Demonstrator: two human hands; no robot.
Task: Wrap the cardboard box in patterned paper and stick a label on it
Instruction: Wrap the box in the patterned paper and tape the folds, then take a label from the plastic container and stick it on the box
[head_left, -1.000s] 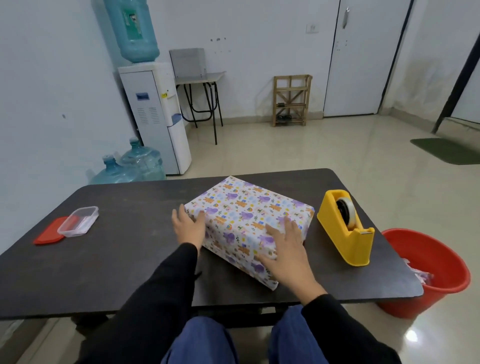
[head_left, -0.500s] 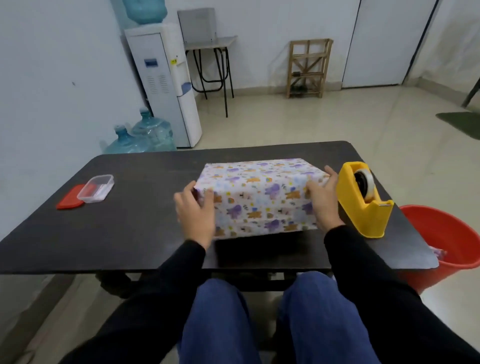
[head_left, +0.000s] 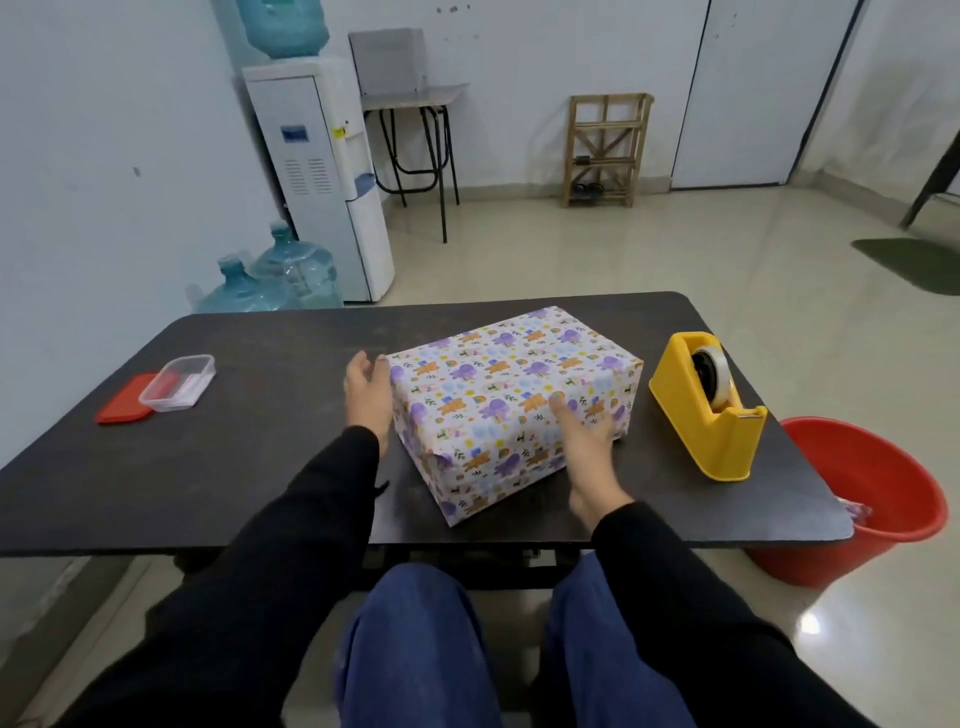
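Note:
The box (head_left: 509, 384), fully covered in white paper with purple and orange figures, lies angled on the dark table (head_left: 260, 467). My left hand (head_left: 368, 397) rests flat against its left end, fingers straight. On the near long side, my right hand (head_left: 587, 457) presses with its fingers spread up the paper. A yellow tape dispenser (head_left: 706, 410) stands just right of the box. No label is visible on the paper.
A clear plastic tub (head_left: 179, 382) and its red lid (head_left: 124, 405) sit at the table's left. A red bucket (head_left: 872, 499) stands on the floor past the right edge. A water dispenser (head_left: 322, 176) and bottles (head_left: 280, 275) lie beyond the table.
The box has been turned on the table from square-on to angled. My right hand came off its right end and now presses the near side; my left stays at the left end.

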